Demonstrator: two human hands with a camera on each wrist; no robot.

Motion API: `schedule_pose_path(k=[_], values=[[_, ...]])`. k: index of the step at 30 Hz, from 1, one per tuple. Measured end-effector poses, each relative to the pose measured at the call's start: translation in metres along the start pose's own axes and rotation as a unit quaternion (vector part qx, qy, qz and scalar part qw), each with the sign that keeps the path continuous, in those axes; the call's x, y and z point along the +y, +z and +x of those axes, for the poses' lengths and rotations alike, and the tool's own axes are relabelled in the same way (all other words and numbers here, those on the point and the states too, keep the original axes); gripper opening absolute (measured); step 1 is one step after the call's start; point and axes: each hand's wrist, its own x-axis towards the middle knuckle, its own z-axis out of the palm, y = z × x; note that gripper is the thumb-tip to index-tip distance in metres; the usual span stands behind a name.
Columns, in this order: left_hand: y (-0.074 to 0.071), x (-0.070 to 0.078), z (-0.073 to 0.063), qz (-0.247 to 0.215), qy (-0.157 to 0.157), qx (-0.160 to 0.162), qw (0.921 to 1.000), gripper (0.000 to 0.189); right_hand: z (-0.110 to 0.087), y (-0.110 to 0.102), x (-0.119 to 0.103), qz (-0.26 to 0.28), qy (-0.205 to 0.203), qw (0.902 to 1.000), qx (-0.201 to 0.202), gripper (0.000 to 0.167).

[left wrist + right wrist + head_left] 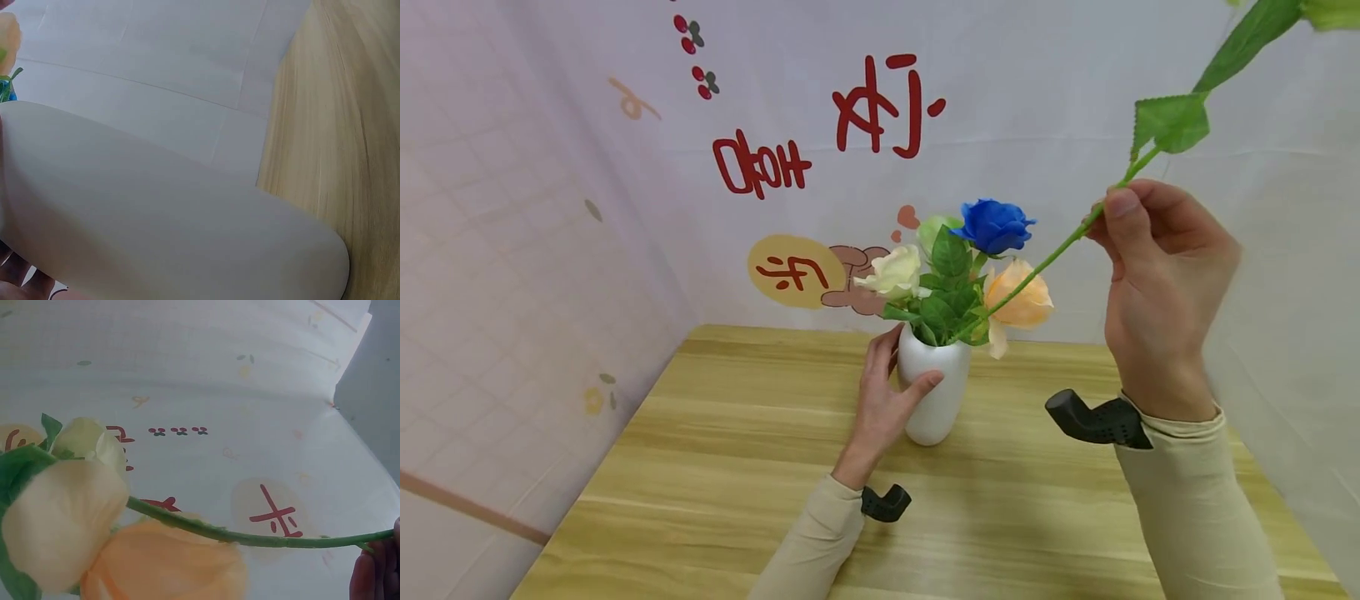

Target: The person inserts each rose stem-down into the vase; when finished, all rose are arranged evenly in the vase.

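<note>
A white vase (942, 404) stands on the table, gripped by my left hand (880, 398) with the thumb across its front and the fingers round its far left side. Its smooth side (169, 200) fills much of the left wrist view. Out of its mouth rise a blue rose (996, 225), a cream rose (897, 273), a peach rose (1022, 296) and a pale green one (929, 232). Up at the right, my right hand (1168, 275) pinches a long green stem (1060, 247) between thumb and fingers. The stem slants down to the vase mouth; its upper end leaves the frame.
The wooden table (722, 450) reaches up to a pale cloth wall (1037, 100) behind the vase, printed with red characters and cartoon figures. Another cloth wall (497, 250) borders the left side. A black wrist mount (1101, 419) sits on the right sleeve.
</note>
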Motion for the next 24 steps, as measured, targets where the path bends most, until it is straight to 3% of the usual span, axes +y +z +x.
schedule_pose_path(k=[12, 18, 24], values=[[0.000, 0.000, -0.001, -0.003, 0.003, -0.005, 1.0000, 0.088, -0.003, 0.007, 0.023, -0.112, 0.013, 0.9903, -0.081, 0.018], [0.003, -0.002, -0.001, -0.010, 0.004, -0.008, 0.9999, 0.083, -0.005, 0.003, 0.029, -0.096, 0.052, 0.9914, -0.072, 0.016], [0.002, -0.001, 0.000, -0.010, 0.008, 0.000, 0.9999, 0.082, -0.002, 0.006, 0.029, -0.126, -0.001, 0.9889, -0.079, 0.014]])
